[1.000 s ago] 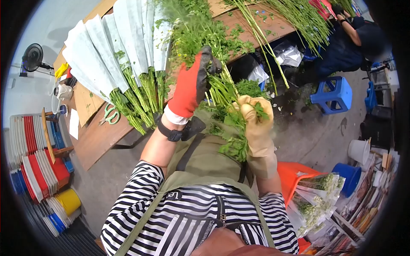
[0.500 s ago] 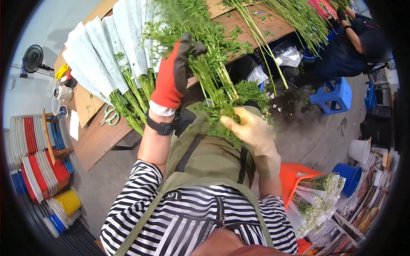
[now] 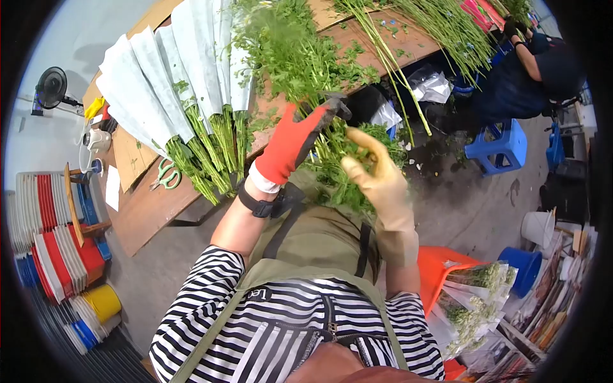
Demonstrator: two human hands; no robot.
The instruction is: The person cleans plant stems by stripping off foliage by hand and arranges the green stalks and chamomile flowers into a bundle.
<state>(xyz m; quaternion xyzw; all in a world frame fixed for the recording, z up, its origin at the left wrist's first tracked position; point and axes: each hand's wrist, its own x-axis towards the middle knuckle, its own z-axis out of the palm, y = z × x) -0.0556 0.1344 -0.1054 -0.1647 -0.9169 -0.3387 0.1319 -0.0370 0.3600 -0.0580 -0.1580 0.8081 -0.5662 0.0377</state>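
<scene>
My left hand [image 3: 297, 142], in a red glove with a dark palm, is wrapped round a bunch of leafy green stems [image 3: 295, 70]. The bunch's feathery tops point away from me, and its lower ends hang over my olive apron [image 3: 313, 239]. My right hand [image 3: 378, 173], in a cream rubber glove, is beside the lower stems with thumb and fingers apart. Whether its fingertips touch the leaves I cannot tell. Left of the bunch, several flower bundles in white paper wraps [image 3: 137, 89] lie fanned out with their stems [image 3: 201, 163] toward me.
Green-handled scissors [image 3: 169, 173] lie on the brown table [image 3: 143, 220]. Long bare stems [image 3: 440, 35] are heaped at its far right. A co-worker [image 3: 520, 83] is near a blue stool [image 3: 498, 147]. An orange container [image 3: 440, 268] with wrapped white flowers [image 3: 476, 313] is at my right.
My left hand has moved right and toward me, bringing the bunch with it. My right hand has loosened from the lower leaves, and its fingers have spread.
</scene>
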